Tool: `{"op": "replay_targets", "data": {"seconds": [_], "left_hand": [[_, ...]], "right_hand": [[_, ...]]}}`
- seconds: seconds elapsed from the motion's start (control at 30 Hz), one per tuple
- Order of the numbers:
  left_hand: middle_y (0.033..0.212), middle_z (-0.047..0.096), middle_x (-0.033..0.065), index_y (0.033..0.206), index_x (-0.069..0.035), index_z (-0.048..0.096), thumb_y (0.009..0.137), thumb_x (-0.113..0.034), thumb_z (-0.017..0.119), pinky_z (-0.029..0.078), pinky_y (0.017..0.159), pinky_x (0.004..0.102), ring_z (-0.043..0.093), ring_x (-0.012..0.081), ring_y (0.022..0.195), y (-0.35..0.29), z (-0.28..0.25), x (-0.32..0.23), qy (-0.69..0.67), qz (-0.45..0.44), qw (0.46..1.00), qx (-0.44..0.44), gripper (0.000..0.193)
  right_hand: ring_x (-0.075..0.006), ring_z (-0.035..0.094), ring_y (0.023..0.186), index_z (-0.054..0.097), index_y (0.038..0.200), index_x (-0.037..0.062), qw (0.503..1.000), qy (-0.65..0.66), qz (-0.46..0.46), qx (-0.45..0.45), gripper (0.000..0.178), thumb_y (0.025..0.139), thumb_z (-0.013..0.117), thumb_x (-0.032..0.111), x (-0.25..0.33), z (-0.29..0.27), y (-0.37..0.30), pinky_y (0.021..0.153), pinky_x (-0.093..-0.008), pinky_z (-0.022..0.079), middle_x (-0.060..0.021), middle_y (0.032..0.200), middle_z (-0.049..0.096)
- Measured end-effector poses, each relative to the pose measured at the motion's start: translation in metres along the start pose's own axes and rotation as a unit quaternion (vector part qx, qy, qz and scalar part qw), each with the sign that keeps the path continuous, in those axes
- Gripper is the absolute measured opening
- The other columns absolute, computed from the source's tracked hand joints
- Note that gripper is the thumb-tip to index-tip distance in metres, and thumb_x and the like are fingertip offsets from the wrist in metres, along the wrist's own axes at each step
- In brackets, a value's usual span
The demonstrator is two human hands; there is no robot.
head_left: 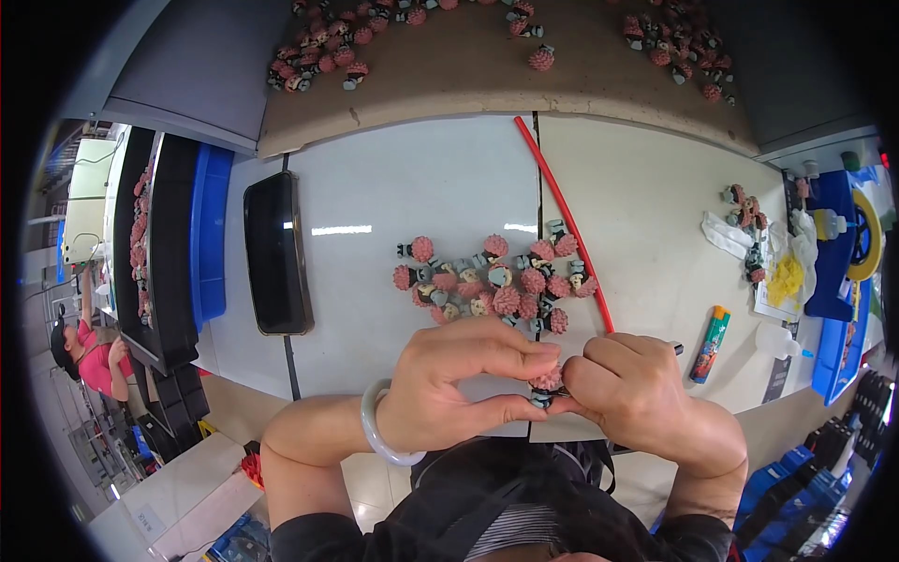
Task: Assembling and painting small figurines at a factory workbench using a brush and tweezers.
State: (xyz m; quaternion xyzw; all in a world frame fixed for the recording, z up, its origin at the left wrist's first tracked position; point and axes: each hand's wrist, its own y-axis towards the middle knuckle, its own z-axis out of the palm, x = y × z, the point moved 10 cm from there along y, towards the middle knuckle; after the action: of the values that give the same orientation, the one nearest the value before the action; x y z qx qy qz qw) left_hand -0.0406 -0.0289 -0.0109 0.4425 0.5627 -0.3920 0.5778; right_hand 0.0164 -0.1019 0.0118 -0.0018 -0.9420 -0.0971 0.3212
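My left hand (pixel 449 379) pinches a small figurine (pixel 547 378) with a bumpy pink head and grey body between thumb and fingertips. Against it presses my right hand (pixel 629 386), its fingers curled shut. A dark tip (pixel 679 348) pokes out beyond the right knuckles; whatever the fist holds is mostly hidden. Just past both hands lies a loose pile of similar pink-headed figurines (pixel 506 300) on the white table (pixel 375 178). A long red stick (pixel 567 211) runs alongside the pile, its near end at my right hand.
A dark phone (pixel 278 253) lies at the left, before a blue bin (pixel 212 234). A lighter (pixel 712 345), white bottle (pixel 777 341), yellow sponge-like piece (pixel 785 281) and more figurines (pixel 746 211) sit right. Figurines crowd the brown shelf (pixel 449 75). A person (pixel 94 361) stands far left.
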Motion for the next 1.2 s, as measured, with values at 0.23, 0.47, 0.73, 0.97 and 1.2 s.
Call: {"op": "replay_targets", "data": {"seconds": [0.23,0.47,0.73,0.97,1.2], "left_hand": [[0.093,0.06,0.0156,0.091,0.0,0.064,0.054,0.006,0.077,0.052,0.075,0.0312,0.062,0.0229,0.085,0.0,-0.001,-0.002,0.007,0.005,1.0,0.001,0.04],[0.101,0.056,0.0188,0.095,-0.001,0.054,0.06,0.009,0.074,0.052,0.077,0.0317,0.059,0.0221,0.092,-0.001,-0.006,0.005,-0.072,0.005,0.997,-0.038,0.041],[0.099,0.056,0.0172,0.09,-0.001,0.053,0.058,0.009,0.073,0.052,0.073,0.0281,0.059,0.0196,0.088,-0.004,-0.008,-0.004,0.063,0.042,0.996,-0.036,0.039],[0.082,0.057,0.0107,0.08,-0.003,0.055,0.051,0.004,0.077,0.05,0.062,0.0251,0.06,0.0174,0.075,0.001,-0.006,-0.021,0.186,0.097,0.975,-0.075,0.037],[0.074,0.054,0.0076,0.08,-0.003,0.052,0.05,0.005,0.076,0.05,0.06,0.0252,0.06,0.0171,0.068,0.0,-0.006,-0.021,0.203,0.114,0.969,-0.085,0.039]], "right_hand": [[-0.0219,0.047,0.048,0.046,0.063,0.0072,1.0,0.007,0.007,0.001,0.031,0.06,0.07,0.026,-0.002,0.0,0.0,0.041,-0.032,0.037,-0.0039,0.056,0.041],[-0.0265,0.05,0.05,0.051,0.074,0.0036,0.98,-0.032,0.196,-0.031,0.03,0.063,0.073,0.02,-0.053,-0.024,-0.002,0.046,-0.0342,0.04,-0.0092,0.054,0.049],[-0.0236,0.054,0.049,0.049,0.081,0.0005,0.963,-0.011,0.271,-0.006,0.015,0.07,0.058,0.004,-0.079,-0.021,-0.013,0.046,-0.0305,0.041,-0.0109,0.052,0.05],[-0.0174,0.057,0.054,0.05,0.065,0.006,0.91,0.342,0.026,-0.234,0.008,0.07,0.052,0.0,-0.023,-0.076,-0.027,0.051,-0.0264,0.046,-0.0072,0.068,0.06],[-0.0179,0.054,0.051,0.05,0.078,0.001,0.925,0.268,0.113,-0.243,0.008,0.079,0.043,-0.004,-0.037,-0.058,-0.02,0.047,-0.0278,0.045,-0.0074,0.059,0.054]]}}
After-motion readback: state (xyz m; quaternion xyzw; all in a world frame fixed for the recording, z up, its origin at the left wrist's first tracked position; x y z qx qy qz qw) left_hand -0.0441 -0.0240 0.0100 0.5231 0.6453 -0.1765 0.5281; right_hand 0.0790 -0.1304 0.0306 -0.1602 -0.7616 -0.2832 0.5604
